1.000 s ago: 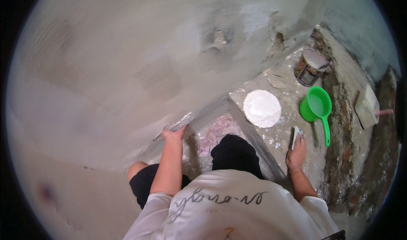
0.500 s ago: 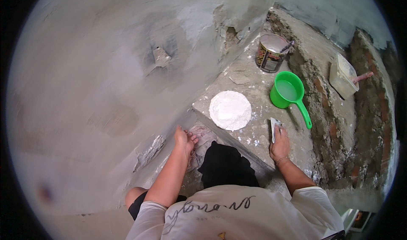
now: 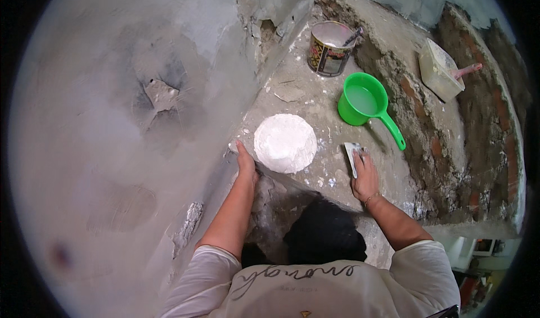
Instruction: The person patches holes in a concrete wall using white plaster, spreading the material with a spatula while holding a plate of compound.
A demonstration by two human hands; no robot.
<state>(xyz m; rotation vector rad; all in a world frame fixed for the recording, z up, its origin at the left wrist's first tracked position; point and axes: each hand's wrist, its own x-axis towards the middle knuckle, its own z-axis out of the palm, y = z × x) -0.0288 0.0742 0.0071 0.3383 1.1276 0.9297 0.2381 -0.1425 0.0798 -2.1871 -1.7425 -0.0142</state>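
Holding left hand (image 3: 245, 163) just beside white mound (image 3: 285, 143), not showing its grip; clamping pale flat scraper (image 3: 351, 156) in right hand (image 3: 365, 177) over ledge (image 3: 306, 105), probably handling light, stiff, maybe slippery when wet, gripping best across its back

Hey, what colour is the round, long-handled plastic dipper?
The round, long-handled plastic dipper is bright green, handle included; the head view shows it best.

They wear a white T-shirt (image 3: 315, 295) and bracelet (image 3: 371, 198).
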